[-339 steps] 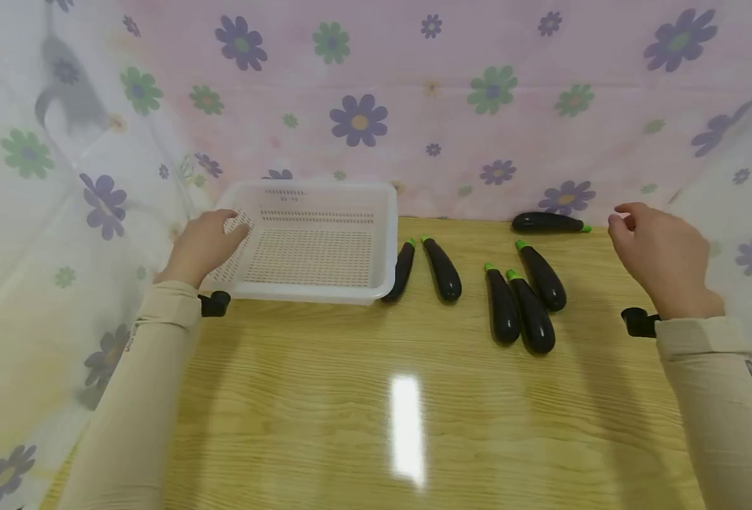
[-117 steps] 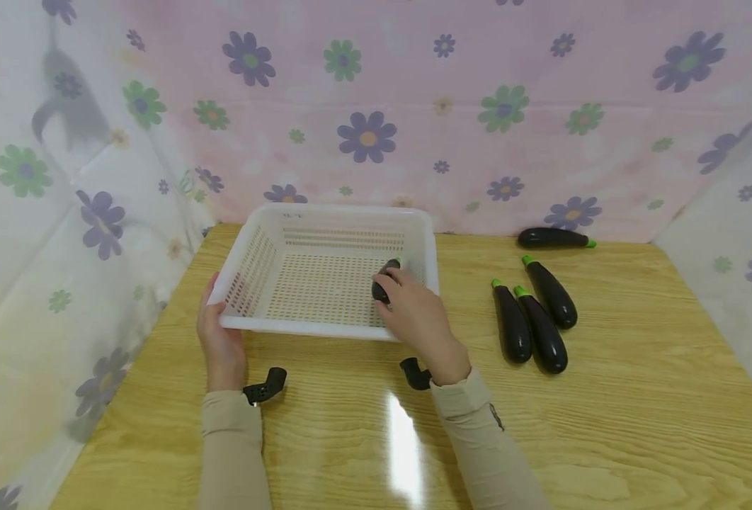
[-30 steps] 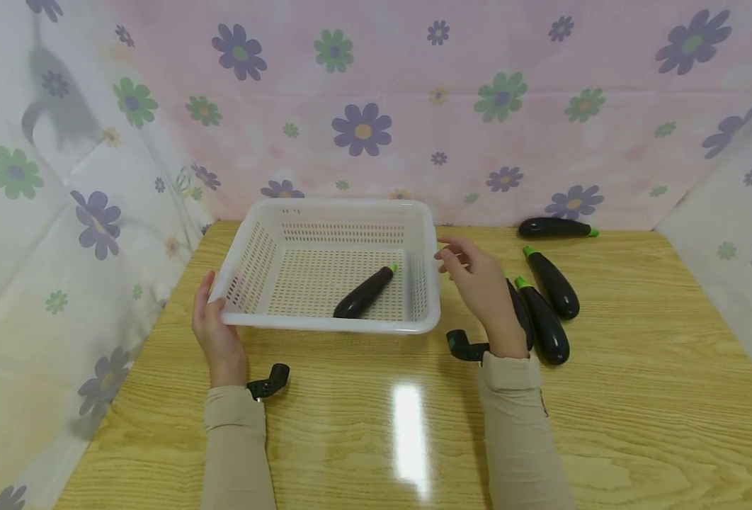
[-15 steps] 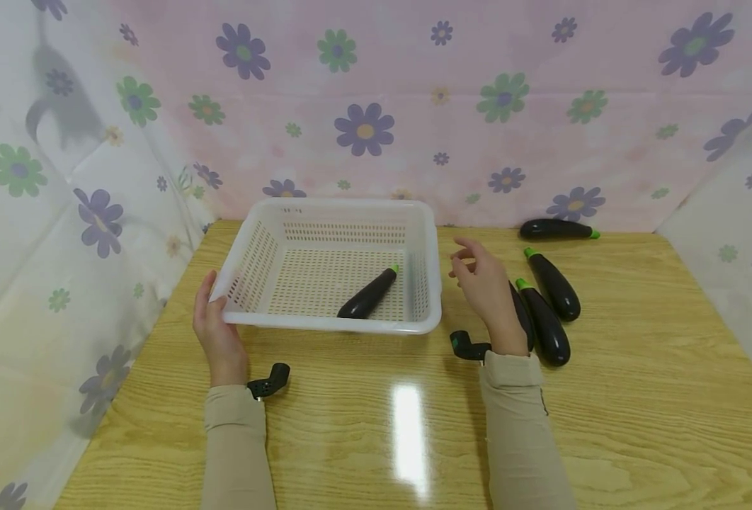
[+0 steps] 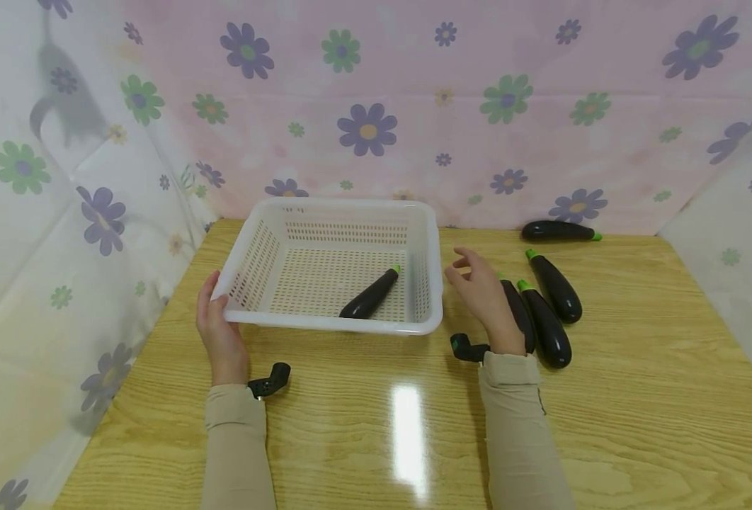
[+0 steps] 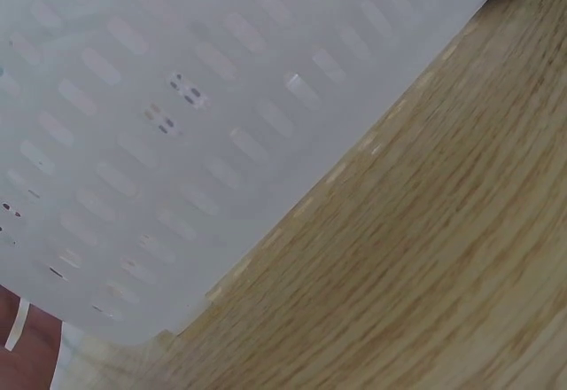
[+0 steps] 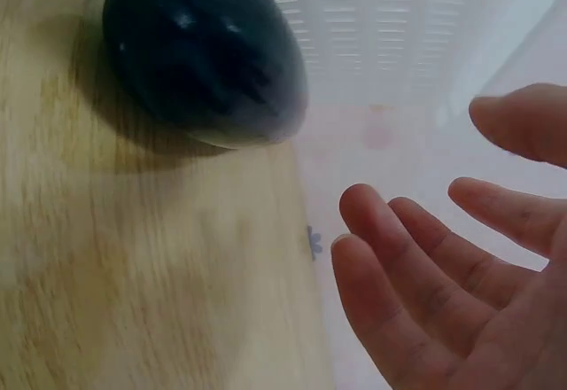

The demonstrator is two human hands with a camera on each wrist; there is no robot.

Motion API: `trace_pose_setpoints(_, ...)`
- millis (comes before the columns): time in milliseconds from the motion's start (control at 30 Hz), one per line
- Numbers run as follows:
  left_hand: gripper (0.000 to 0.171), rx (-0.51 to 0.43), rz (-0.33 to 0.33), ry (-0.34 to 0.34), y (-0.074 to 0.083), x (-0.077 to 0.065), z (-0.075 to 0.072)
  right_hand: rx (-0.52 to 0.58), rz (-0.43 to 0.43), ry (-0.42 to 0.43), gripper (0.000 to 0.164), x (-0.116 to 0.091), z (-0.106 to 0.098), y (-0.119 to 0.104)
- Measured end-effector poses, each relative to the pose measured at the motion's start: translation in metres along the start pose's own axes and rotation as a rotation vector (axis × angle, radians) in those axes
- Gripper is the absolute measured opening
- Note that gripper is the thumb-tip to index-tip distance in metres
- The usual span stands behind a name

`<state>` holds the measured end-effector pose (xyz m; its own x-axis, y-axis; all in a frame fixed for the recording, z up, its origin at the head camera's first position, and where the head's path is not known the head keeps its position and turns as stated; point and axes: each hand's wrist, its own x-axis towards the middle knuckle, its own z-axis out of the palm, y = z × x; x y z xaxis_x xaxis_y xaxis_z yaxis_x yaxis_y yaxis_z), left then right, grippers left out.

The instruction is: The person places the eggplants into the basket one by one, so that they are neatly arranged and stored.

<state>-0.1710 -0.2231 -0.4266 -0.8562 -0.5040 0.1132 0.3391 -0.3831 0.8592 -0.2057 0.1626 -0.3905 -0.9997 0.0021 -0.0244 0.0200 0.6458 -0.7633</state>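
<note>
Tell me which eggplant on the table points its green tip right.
The rearmost eggplant, along the floral cloth; the other three there point theirs toward the cloth.

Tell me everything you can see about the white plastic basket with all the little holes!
The white, rectangular plastic basket has a smooth rim with rounded corners, and small slots through its walls and floor. It's open side up; whether it rests flat on the yellow wood-grain table is hard to tell. One dark, glossy, green-tipped eggplant lies slantwise in its right half. A bare left hand grips its near left corner.
</note>
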Motion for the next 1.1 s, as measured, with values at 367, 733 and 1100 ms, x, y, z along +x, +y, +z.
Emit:
trace_pose_setpoints(367, 0.039, 0.005, -0.024, 0.022, -0.001, 0.000, 0.000, 0.050, -0.037, -0.104, 0.058, 0.009, 0.018, 0.000)
trace_pose_setpoints(733, 0.038, 0.017, -0.024, 0.020, 0.000, 0.000, 0.001, 0.019, -0.278, -0.120, 0.021, 0.015, 0.035, 0.008)
trace_pose_setpoints(1100, 0.037, 0.054, -0.017, 0.030, -0.005, 0.004, -0.003, 0.013, -0.011, -0.199, 0.066, 0.010, 0.031, 0.007)
